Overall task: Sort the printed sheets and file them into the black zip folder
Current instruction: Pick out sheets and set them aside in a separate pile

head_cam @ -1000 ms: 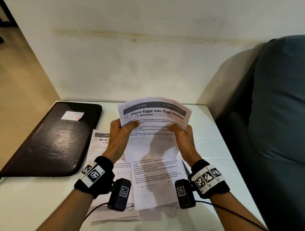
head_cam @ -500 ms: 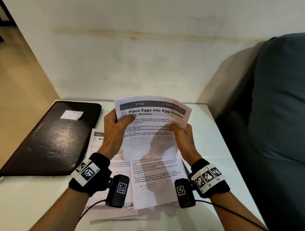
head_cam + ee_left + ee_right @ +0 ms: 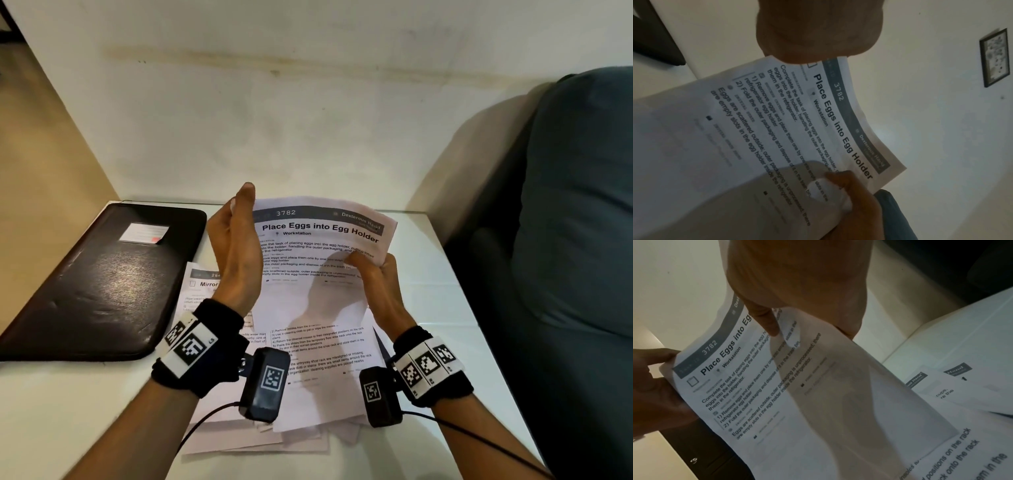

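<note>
Centre frame: my right hand (image 3: 375,284) pinches the right edge of the "Place Eggs into Egg Holder" sheet (image 3: 318,260), lifted over the loose sheets (image 3: 322,356) on the white table (image 3: 51,411). My left hand (image 3: 236,246) stands flat against its left edge, fingers straight. Black zip folder (image 3: 99,284) lies closed, left of frame.
</note>
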